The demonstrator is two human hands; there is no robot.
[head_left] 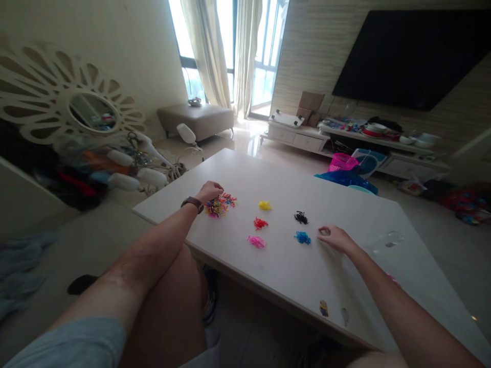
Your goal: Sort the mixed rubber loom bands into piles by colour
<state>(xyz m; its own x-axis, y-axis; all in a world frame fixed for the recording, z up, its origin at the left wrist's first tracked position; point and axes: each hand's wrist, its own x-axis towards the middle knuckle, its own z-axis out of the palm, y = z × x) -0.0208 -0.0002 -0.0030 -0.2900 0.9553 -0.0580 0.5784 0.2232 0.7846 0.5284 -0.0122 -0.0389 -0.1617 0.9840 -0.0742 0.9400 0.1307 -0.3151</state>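
My left hand [210, 190], with a dark watch on its wrist, is closed in a pinch at the edge of a mixed pile of small colourful pieces [218, 205] that look like rubber bands. What the pinch holds is too small to make out. My right hand [334, 238] rests low over the table, its fingers curled together, just right of a blue pile [303, 237]. Anything in those fingers is hidden. Between the hands lie a yellow pile [264, 205], a red pile [260, 223], a pink pile [257, 242] and a black pile [301, 217].
The white table [284, 271] carries a clear plastic container [393, 238] at the right and a small yellow figure sticker [324, 308] near the front edge. Beyond stand a lamp with white shades [151, 178], a padded bench [195, 120] and a pink basket [342, 162].
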